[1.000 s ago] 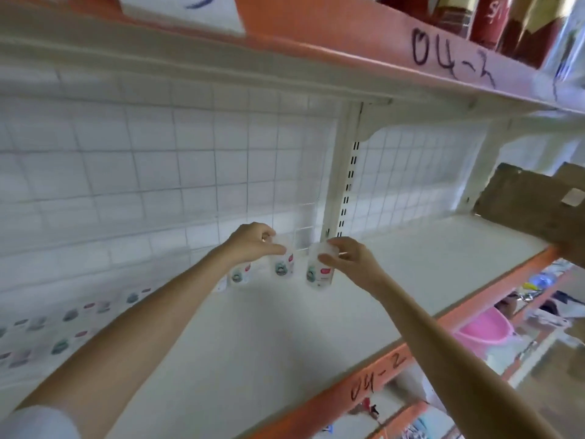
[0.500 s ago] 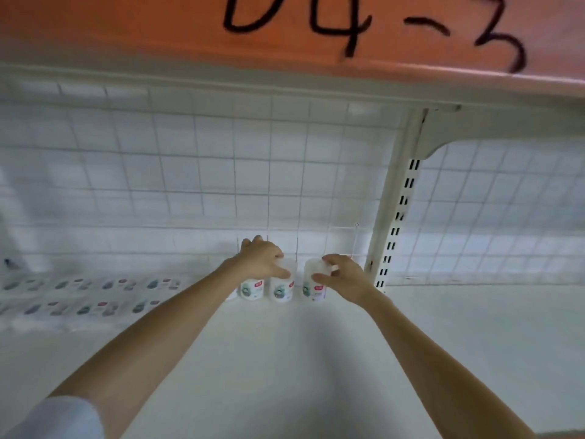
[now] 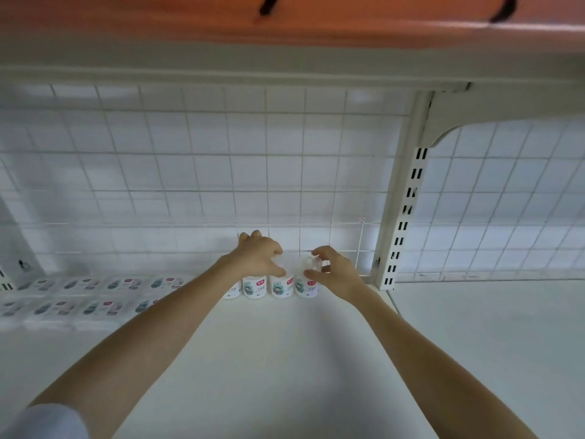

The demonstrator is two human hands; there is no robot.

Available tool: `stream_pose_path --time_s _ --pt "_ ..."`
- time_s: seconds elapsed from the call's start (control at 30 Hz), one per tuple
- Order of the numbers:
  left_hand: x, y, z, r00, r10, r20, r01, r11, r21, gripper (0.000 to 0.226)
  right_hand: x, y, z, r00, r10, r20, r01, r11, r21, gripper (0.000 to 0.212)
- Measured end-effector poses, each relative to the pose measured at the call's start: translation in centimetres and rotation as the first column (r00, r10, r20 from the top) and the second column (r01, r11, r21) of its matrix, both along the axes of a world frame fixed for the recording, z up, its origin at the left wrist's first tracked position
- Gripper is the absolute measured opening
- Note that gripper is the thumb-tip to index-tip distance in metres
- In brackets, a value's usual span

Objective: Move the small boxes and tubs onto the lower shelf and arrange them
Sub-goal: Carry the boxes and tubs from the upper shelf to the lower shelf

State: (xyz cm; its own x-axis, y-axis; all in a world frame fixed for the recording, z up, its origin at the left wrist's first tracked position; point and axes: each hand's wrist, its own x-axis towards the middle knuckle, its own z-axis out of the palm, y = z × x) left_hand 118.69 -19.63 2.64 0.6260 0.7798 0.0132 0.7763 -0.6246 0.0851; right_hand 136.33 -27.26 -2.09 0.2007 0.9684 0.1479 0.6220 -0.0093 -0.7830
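Observation:
Several small white tubs with green and red labels stand in a row at the back of the white lower shelf (image 3: 285, 369). My left hand (image 3: 258, 258) lies curled over the tops of two middle tubs (image 3: 254, 287), its thumb reaching down onto the third tub (image 3: 281, 289). My right hand (image 3: 332, 270) pinches the clear lid of the rightmost tub (image 3: 306, 285) between thumb and fingers. That tub stands on the shelf, close against its neighbour. A further tub (image 3: 232, 292) peeks out behind my left forearm.
Flat white boxes (image 3: 79, 285) with the same labels lie in two rows along the back left. A wire grid (image 3: 190, 169) closes the back. A slotted white upright (image 3: 402, 223) stands just right of the tubs. The orange-edged upper shelf (image 3: 285, 23) hangs overhead.
The view has dropped and closed in under the upper shelf. Both hands pushed the tubs back towards the grid, and the right-hand tub has closed up against the row.

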Motion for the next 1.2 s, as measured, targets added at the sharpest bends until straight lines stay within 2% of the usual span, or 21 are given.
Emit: stream_pose_path --time_s 0.13,0.27,0.47,0.63,0.73,0.97,1.1,1.2 --pt "0.1 -0.1 0.1 1.0 -0.002 -0.026 0.003 1.0 0.02 0.04 -0.2 0.5 -0.1 0.999 -0.008 0.044 0.007 1.0 0.03 0.034" --pt "0.4 -0.1 0.2 0.998 -0.006 -0.064 0.009 0.999 0.049 0.057 -0.3 0.8 -0.1 0.998 -0.013 0.062 0.011 1.0 0.029 0.03" --pt "0.6 0.2 0.5 0.996 -0.022 -0.086 0.029 0.997 0.074 0.056 -0.3 0.7 -0.3 0.997 -0.013 0.075 0.011 1.0 0.029 0.032" --pt "0.8 0.3 0.0 0.996 -0.026 -0.086 0.035 0.994 0.102 0.048 -0.3 0.7 -0.6 0.997 -0.022 0.077 0.02 0.999 0.031 0.032" --pt "0.6 0.3 -0.4 0.998 -0.018 -0.059 0.025 0.993 0.118 0.036 -0.5 0.7 -0.6 0.996 -0.021 0.082 0.019 1.0 0.025 0.032" --pt "-0.8 -0.5 -0.3 0.998 -0.025 0.052 0.018 0.991 0.13 0.068 -0.6 -0.9 0.2 0.99 0.011 0.14 -0.006 0.999 -0.039 0.059" --pt "-3.7 -1.5 0.2 0.982 -0.058 0.18 0.025 0.984 0.178 0.056 -0.8 -4.4 1.2 0.945 -0.064 0.322 0.057 0.998 0.03 0.054" --pt "-6.5 -3.2 -0.4 0.94 -0.142 0.31 0.06 0.964 0.259 0.041 -1.2 -8.3 1.1 0.838 -0.127 0.531 0.1 0.992 0.081 0.045"
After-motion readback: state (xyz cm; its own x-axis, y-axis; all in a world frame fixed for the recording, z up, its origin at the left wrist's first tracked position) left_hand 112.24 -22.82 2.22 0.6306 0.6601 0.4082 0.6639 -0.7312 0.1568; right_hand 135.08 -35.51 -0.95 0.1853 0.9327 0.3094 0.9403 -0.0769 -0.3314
